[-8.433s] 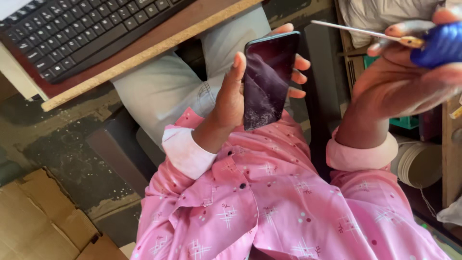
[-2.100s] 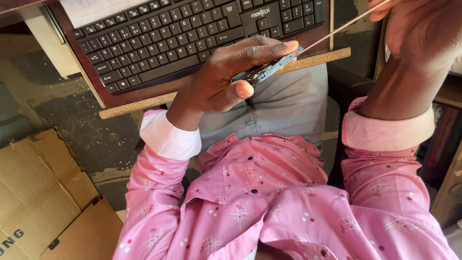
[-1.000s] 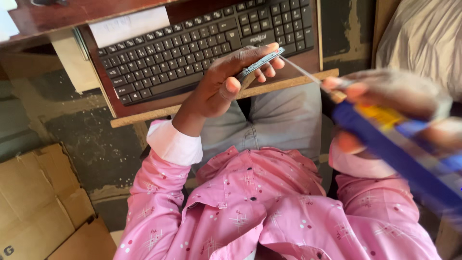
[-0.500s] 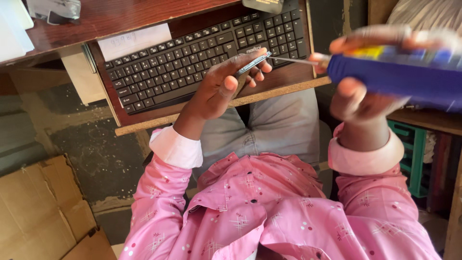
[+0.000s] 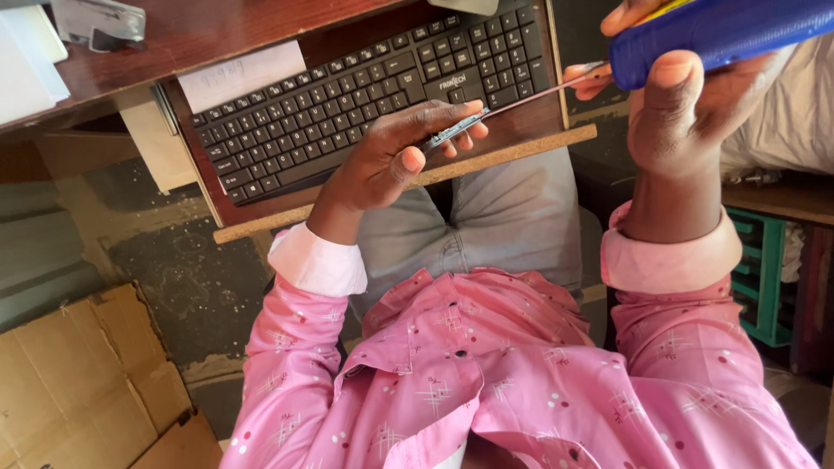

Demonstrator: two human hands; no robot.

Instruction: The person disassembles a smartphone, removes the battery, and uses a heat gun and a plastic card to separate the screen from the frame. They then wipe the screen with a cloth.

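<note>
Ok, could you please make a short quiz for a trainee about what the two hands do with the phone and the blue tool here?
1. True or false: the left hand holds the phone edge-on, over the keyboard.
2. What does the thin shaft of the blue tool in the right hand point at?
A. the keyboard keys
B. the phone's edge
C. the cardboard
3. Fill in: the keyboard sits on a pull-out ____ under the desk.

Key: 1 true; 2 B; 3 tray.
</note>
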